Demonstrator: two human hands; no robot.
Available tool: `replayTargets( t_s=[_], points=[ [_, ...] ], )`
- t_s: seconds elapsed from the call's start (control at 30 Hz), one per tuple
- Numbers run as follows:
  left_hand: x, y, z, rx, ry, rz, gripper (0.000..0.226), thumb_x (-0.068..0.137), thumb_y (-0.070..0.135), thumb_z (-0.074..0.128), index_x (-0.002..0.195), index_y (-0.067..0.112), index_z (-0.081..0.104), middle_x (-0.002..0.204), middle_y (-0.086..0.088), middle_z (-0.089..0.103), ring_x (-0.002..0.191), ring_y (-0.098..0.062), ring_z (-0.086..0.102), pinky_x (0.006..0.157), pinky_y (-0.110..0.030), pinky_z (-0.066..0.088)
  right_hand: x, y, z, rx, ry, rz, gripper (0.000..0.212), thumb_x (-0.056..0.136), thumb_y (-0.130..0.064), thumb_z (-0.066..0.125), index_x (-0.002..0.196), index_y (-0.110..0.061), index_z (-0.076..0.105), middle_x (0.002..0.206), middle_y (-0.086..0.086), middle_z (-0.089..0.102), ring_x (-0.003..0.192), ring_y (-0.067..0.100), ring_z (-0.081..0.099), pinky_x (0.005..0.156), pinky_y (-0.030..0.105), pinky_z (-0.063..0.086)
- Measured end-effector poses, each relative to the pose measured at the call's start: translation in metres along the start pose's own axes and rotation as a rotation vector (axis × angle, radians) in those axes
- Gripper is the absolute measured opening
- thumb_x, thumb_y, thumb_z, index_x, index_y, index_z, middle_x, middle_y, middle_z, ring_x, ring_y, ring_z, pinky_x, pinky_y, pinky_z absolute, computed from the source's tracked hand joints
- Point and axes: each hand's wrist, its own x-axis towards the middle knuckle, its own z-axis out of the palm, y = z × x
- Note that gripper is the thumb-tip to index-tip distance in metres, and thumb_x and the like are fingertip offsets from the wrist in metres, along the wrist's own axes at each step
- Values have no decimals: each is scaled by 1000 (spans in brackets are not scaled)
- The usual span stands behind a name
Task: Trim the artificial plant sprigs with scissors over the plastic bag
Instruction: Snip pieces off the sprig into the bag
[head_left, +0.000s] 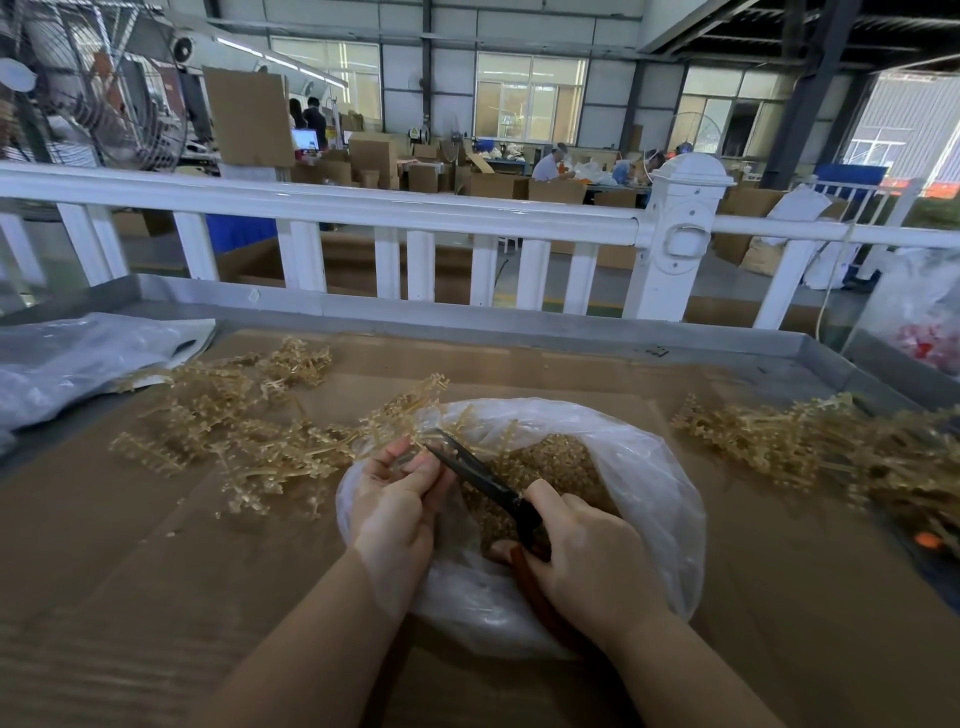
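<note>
- The bag (649, 467) lies open on the cardboard-covered table (156, 545), mouth up, and serves as the landmark here; it is already part full of tan cuttings (550, 462), so offcuts appear to be meant to drop straight in.
- The left hand (395, 493) sits at the bag's left rim, fingers curled round the stem end of one sprig (410, 410), whose tip reaches up and away past the bag's far-left edge. Held so, the part to be cut hangs above the bag's mouth.
- The right hand (587, 561) is over the bag's near side, fingers wrapped through the reddish-brown handles of the scissors (483, 478). The dark blades point up-left toward the left hand's fingertips, meeting the sprig just beside them; how far the blades gape I cannot tell.
- A heap of sprigs (234, 436) lies left of the bag, touching its rim, within the left hand's reach.
- A second heap (831, 447) lies well to the right of the bag; whether trimmed or waiting is unclear.
- A grey bag (78, 364) rests far left of the bag.
</note>
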Motion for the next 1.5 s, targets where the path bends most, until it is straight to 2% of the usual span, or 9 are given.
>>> replayTargets(
  t_s=[0.13, 0.27, 0.53, 0.77, 1.17, 1.27, 1.37, 1.43, 1.5],
  points=[
    [3, -1, -2, -14, 6, -6, 30, 89, -14, 49, 93, 15, 50, 80, -9, 57, 73, -17, 62, 47, -20, 53, 1, 1, 1, 15, -12, 6, 47, 86, -65, 45, 117, -30, 44, 91, -7, 61, 83, 15, 61, 69, 26, 47],
    [6, -2, -4, -32, 3, -20, 30, 89, -14, 49, 94, 15, 50, 81, -10, 57, 77, -19, 62, 51, -22, 56, 1, 0, 1, 10, -6, -2, 47, 86, -67, 43, 115, -30, 45, 89, -8, 62, 82, 13, 61, 67, 24, 43],
    [8, 0, -4, -30, -14, -56, 29, 89, -14, 49, 95, 15, 50, 85, -10, 58, 79, -18, 61, 51, -22, 56, 1, -1, -2, -9, -9, -32, 44, 88, -59, 49, 116, -25, 47, 87, -2, 62, 79, 20, 63, 66, 30, 48],
    [10, 3, -8, -30, -53, -119, 28, 90, -14, 48, 98, 13, 50, 86, -12, 57, 82, -20, 61, 50, -23, 56, 2, -3, 0, -29, -13, -32, 44, 91, -56, 46, 120, -23, 44, 87, -2, 62, 77, 19, 61, 62, 24, 36],
    [6, 2, -7, 18, -66, -94, 28, 88, -15, 50, 96, 12, 51, 78, -10, 53, 76, -20, 61, 51, -23, 56, 2, -5, 1, -74, -14, -21, 47, 93, -62, 35, 121, -25, 41, 87, -6, 62, 76, 14, 61, 60, 22, 37],
    [0, 1, -4, 72, -89, -67, 31, 88, -16, 48, 97, 14, 51, 79, -10, 53, 68, -18, 64, 56, -27, 59, -1, -5, -5, 10, 19, 38, 41, 88, -63, 45, 111, -29, 45, 84, -10, 60, 74, 9, 59, 60, 19, 41],
    [-5, 2, -1, 102, -120, -51, 35, 89, -17, 44, 100, 15, 54, 86, -11, 55, 63, -17, 68, 59, -25, 59, -3, -6, -8, 74, 100, 84, 34, 86, -56, 57, 105, -28, 51, 80, -9, 61, 71, 7, 59, 60, 19, 46],
    [-8, 2, 0, 131, -149, -50, 27, 89, -12, 50, 101, 12, 57, 89, -11, 59, 68, -18, 69, 61, -25, 59, -4, -6, -8, 95, 145, 97, 31, 84, -51, 62, 100, -26, 54, 77, -8, 61, 68, 7, 59, 59, 22, 49],
    [-11, 2, -1, 243, -156, 0, 23, 84, -9, 60, 97, 10, 58, 90, -11, 60, 78, -21, 67, 65, -25, 59, -5, -6, -7, 102, 173, 106, 28, 83, -49, 64, 97, -26, 56, 75, -9, 61, 65, 6, 58, 56, 19, 48]
  ],
)
